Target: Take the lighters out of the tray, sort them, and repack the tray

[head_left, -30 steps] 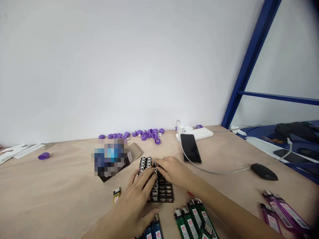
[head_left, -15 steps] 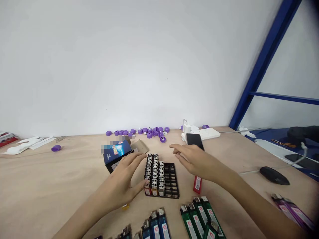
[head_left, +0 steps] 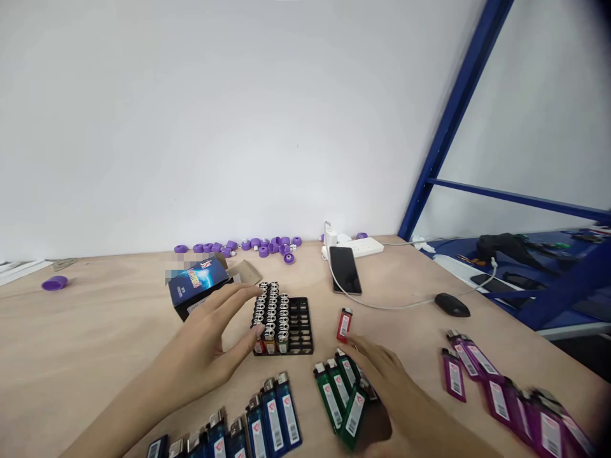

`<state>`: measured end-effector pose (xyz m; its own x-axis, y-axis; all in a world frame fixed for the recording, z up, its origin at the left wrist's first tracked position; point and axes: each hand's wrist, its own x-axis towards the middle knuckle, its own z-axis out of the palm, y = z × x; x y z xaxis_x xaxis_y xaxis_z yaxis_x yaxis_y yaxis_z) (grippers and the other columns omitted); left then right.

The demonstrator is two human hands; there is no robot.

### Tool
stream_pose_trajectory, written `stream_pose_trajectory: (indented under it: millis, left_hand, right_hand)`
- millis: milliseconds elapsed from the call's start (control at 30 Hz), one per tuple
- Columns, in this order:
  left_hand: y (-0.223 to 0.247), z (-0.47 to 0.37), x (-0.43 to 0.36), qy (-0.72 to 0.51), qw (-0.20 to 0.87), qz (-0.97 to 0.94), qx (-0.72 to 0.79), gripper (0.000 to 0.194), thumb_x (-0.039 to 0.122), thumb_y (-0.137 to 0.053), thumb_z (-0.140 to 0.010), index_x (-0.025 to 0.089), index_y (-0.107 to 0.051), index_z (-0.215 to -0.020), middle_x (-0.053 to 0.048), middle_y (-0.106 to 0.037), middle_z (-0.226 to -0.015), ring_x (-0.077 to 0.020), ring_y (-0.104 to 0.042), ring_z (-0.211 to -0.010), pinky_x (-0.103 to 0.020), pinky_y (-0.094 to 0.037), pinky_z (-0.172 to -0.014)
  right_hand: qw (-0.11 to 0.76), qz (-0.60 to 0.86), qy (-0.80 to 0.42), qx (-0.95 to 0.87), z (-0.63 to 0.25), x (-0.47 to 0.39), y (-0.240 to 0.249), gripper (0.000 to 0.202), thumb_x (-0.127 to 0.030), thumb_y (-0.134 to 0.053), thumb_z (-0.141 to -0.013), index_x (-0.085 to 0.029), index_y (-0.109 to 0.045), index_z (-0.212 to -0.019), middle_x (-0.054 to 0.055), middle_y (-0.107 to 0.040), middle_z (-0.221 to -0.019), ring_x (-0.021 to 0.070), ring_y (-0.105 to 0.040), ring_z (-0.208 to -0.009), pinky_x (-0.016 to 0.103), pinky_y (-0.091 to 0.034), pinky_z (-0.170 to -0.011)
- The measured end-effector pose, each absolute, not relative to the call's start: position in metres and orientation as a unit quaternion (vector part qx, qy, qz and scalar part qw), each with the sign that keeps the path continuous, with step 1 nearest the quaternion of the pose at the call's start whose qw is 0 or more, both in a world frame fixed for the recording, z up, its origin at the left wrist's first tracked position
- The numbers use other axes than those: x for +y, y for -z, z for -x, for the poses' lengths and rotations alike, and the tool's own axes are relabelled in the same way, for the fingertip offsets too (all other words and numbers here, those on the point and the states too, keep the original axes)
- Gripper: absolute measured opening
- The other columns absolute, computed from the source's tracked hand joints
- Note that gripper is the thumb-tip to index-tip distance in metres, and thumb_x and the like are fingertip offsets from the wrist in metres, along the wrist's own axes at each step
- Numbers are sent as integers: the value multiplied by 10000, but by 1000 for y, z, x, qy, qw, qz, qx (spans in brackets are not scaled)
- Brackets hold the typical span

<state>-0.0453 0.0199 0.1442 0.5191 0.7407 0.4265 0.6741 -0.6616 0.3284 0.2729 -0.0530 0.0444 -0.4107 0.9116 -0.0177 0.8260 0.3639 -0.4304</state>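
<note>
A tan table (head_left: 119, 331) is backed by a white wall (head_left: 238, 127). The left hand (head_left: 203, 343) is held spread and released beside a black rack (head_left: 308, 321), which is placed just right of it and part-filled with upright lighters (head_left: 271, 312). Green lighters (head_left: 330, 397) are partly covered by the right hand (head_left: 384, 378); whether one is grasped cannot be told. A red lighter (head_left: 344, 324) is seen just beyond that hand, purple lighters (head_left: 498, 402) to its right, blue lighters (head_left: 273, 416) to its left.
</note>
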Motion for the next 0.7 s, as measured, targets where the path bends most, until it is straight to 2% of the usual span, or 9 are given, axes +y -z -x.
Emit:
stream_pose_trajectory:
  millis: [67,133,267,333,433,600,700]
  left_hand:
    - [-145,44,18,-281,58,-868,406,362,363,-511,-944,227,-551,-1277,-107,-627,-1266,-320,-592,-1178,-452,-515,-943]
    - [-144,44,17,-290,48,-867,402,342,346,-513,-944,225,-557,-1261,-105,-626,-1259,-310,-603,-1159,-437,-524,-928]
    - [-145,46,18,-305,26,-867,393,332,323,-516,-944,231,-542,-1261,-103,-627,-1241,-296,-596,-1160,-455,-520,-937]
    - [-146,47,19,-309,28,-866,392,317,314,-511,-948,241,-536,-1256,-94,-631,-1221,-282,-597,-1151,-452,-522,-932]
    - [-146,47,21,-307,38,-865,394,303,318,-511,-952,253,-533,-1247,-85,-632,-1199,-273,-602,-1131,-454,-530,-924]
    - [-143,43,18,-271,61,-873,401,315,340,-484,-959,250,-520,-1259,-101,-614,-1234,-295,-583,-1151,-508,-532,-932]
    - [-140,42,17,-259,74,-878,396,312,334,-486,-961,268,-503,-1265,-86,-604,-1258,-286,-575,-1164,-506,-520,-943]
  right_hand:
    - [137,539,-104,-824,-266,-60,-30,1119,-639,-780,-631,-231,-279,-1544,234,-307,-1566,508,-297,-1392,694,-303,-1069]
    - [160,548,-52,-820,-258,-68,-17,1077,-636,-774,-636,-254,-307,-1528,247,-397,-1508,528,-399,-1312,713,-348,-1006]
    - [185,600,-44,-777,-246,-86,-2,840,-494,-702,-775,-287,-334,-1501,190,-552,-1371,439,-549,-1191,600,-474,-943]
    - [194,618,-67,-759,-243,-92,-4,749,-387,-653,-820,-267,-343,-1491,155,-549,-1378,384,-536,-1232,539,-472,-998]
    - [195,629,-130,-742,-244,-91,-22,756,-293,-633,-807,-241,-329,-1497,122,-461,-1476,331,-442,-1347,482,-416,-1100]
    - [119,560,-265,-776,-250,-67,-61,797,-311,-652,-808,-274,-306,-1526,92,-295,-1592,330,-281,-1450,518,-297,-1171]
    - [110,467,-291,-828,-251,-50,-73,789,-328,-674,-799,-270,-339,-1511,107,-371,-1550,339,-327,-1417,535,-286,-1162]
